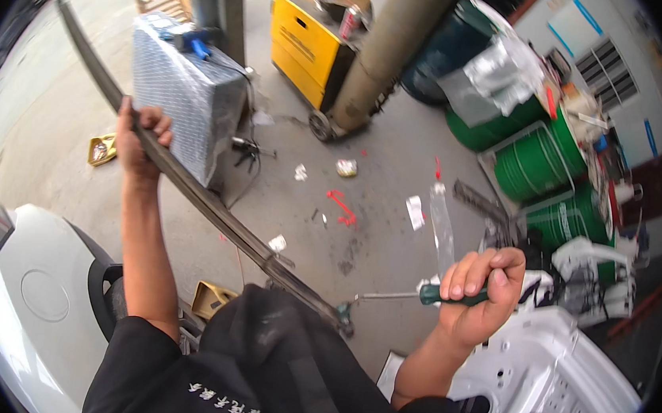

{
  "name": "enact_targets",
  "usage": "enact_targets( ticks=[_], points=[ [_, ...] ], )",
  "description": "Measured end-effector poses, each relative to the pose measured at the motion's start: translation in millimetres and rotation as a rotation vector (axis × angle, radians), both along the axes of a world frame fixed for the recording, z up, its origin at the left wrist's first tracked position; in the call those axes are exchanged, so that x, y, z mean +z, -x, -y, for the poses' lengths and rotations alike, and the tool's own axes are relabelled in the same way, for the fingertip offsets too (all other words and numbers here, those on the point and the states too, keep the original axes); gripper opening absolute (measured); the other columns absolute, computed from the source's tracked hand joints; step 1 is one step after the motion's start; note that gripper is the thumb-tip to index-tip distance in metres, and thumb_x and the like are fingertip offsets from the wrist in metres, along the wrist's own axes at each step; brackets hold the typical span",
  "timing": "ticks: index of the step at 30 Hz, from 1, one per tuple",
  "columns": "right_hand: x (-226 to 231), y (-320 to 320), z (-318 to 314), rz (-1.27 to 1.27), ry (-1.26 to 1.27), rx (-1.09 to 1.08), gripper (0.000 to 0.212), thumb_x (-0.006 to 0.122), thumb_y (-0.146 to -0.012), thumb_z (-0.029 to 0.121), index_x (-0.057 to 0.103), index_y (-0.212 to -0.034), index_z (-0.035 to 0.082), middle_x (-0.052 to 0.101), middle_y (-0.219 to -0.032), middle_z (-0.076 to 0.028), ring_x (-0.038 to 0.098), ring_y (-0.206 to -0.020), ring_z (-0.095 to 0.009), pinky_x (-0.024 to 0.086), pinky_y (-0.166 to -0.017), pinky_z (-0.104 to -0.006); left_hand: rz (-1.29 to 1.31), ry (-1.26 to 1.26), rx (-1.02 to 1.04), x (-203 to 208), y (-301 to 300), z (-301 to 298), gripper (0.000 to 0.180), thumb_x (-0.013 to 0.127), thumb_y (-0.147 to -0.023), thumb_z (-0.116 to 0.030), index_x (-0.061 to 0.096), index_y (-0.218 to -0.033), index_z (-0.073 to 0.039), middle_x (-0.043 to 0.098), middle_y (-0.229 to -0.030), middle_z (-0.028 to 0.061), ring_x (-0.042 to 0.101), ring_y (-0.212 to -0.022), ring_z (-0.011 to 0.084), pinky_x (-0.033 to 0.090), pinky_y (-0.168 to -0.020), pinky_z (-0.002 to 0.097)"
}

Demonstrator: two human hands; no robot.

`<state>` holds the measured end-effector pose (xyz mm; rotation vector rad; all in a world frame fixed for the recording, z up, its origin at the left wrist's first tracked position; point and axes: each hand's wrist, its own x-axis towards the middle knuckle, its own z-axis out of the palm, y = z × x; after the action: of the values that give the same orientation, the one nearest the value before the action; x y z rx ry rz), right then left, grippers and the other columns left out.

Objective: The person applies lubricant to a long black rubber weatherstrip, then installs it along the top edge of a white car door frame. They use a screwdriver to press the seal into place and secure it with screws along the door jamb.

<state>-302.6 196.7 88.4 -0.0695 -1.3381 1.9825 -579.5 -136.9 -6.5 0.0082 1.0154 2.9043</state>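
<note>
My left hand [142,140] is closed around a long, curved dark strip [208,199] that looks like car trim. The strip slants from the upper left down toward my body, and its lower end lies in front of my black shirt. In my right hand [484,289] is a screwdriver [432,295] with a dark green handle. Its metal shaft points left, and the tip is near the strip's lower end. There a small greenish piece [344,316] shows; whether the tip touches it, I cannot tell.
A white car body panel [527,361] stands at lower right, and a white car [40,294] at lower left. Ahead are a bubble-wrapped box [182,100], a yellow cabinet [302,48] and a pillar [386,52]. Green drums [534,164] line the right. Litter lies about the floor.
</note>
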Motion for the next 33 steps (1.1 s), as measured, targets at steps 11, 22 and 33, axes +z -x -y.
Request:
enact_targets(
  ticks=[11, 22, 33],
  points=[
    [-52, -46, 25, 0.126, 0.063, 0.063, 0.008, 0.046, -0.083, 0.002, 0.046, -0.091, 0.000, 0.049, -0.060, -0.009, 0.047, -0.050, -0.016, 0.046, -0.046, -0.0315, 0.065, 0.083, -0.076, -18, 8, 7, 0.042, 0.051, -0.096, -0.035, 0.035, -0.067, -0.008, 0.031, -0.069, 0.0012, 0.030, -0.062, 0.0133, 0.026, -0.046, 0.0226],
    [-65, -55, 35, 0.142, 0.064, 0.029, 0.008, 0.046, -0.084, 0.003, 0.046, -0.092, 0.000, 0.049, -0.061, -0.008, 0.048, -0.052, -0.015, 0.046, -0.048, -0.0300, 0.104, 0.127, -0.080, -17, 13, -2, 0.046, 0.050, -0.096, -0.038, 0.034, -0.064, -0.008, 0.029, -0.066, 0.0016, 0.028, -0.059, 0.0131, 0.024, -0.045, 0.0241],
    [-81, -71, 13, 0.174, -0.146, 0.203, 0.015, 0.050, -0.080, 0.008, 0.050, -0.091, -0.002, 0.058, -0.072, -0.015, 0.057, -0.064, -0.022, 0.051, -0.060, -0.0353, 0.137, 0.171, -0.136, -24, 23, -14, 0.048, 0.048, -0.097, -0.040, 0.033, -0.063, -0.009, 0.028, -0.064, 0.0017, 0.027, -0.057, 0.0135, 0.024, -0.045, 0.0250]
  ],
)
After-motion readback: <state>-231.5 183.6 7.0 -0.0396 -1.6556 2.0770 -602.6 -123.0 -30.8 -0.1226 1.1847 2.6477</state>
